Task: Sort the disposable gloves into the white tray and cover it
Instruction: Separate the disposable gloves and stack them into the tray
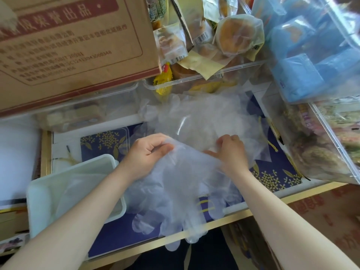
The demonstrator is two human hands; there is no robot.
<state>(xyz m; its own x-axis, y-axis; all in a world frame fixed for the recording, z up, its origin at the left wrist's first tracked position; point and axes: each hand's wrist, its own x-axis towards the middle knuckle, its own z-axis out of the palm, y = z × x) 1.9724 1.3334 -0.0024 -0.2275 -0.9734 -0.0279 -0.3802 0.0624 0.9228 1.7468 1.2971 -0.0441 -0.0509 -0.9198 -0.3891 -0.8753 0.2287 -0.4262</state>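
Note:
A loose heap of clear disposable gloves (pixel 196 117) lies on the blue, gold-patterned surface (pixel 276 176) in the middle. My left hand (pixel 150 151) pinches the cuff edge of a bunch of clear gloves (pixel 175 195) that hangs toward the front edge. My right hand (pixel 231 151) grips the same bunch on its right side, fingers curled into the plastic. The white tray (pixel 37 195) stands at the lower left, partly under my left forearm, with some clear gloves inside it.
A big cardboard box (pixel 74 41) overhangs the back left. Clear plastic bins (pixel 204 75) hold packaged snacks at the back. A bag of blue packets (pixel 311 51) sits at the upper right, and another clear bin (pixel 331 149) stands on the right.

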